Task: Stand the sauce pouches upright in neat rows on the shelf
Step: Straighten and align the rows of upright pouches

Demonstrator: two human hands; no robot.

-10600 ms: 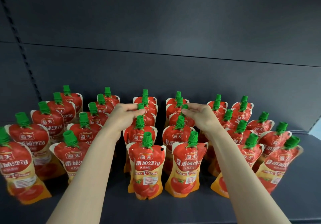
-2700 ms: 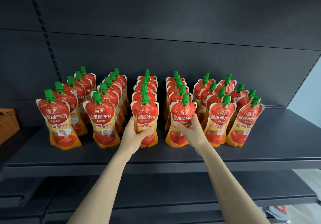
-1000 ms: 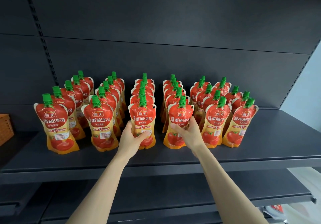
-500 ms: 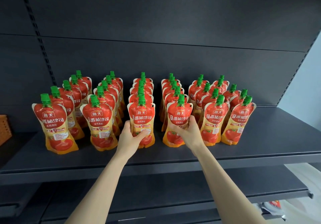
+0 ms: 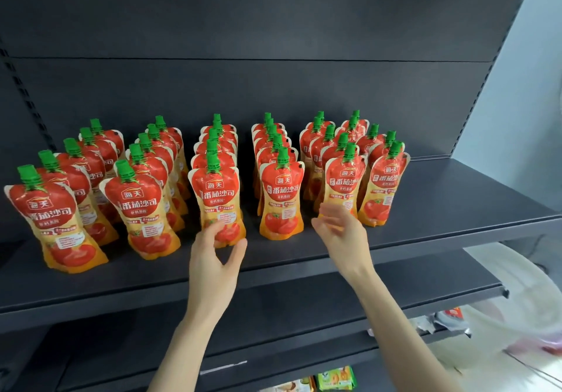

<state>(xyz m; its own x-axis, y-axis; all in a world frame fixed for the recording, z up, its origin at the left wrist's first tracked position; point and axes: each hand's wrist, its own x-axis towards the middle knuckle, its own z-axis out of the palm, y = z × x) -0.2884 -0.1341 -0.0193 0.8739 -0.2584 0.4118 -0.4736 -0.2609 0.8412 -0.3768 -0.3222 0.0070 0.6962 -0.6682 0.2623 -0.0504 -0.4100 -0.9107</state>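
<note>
Both hands have let go of the front pouches. I see my left hand (image 5: 214, 259) slack and holding nothing, just before the middle pouch (image 5: 217, 197). My right hand (image 5: 342, 233), blurred, fingers spread, holds nothing, right of the next pouch (image 5: 281, 197). Rows (image 5: 146, 160) stand upright on the shelf (image 5: 456, 203).

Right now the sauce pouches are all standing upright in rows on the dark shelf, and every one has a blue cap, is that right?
Not quite. The caps are green, not blue, as the head view shows. The rest holds: the sauce pouches stand upright in rows on the dark shelf.
</note>
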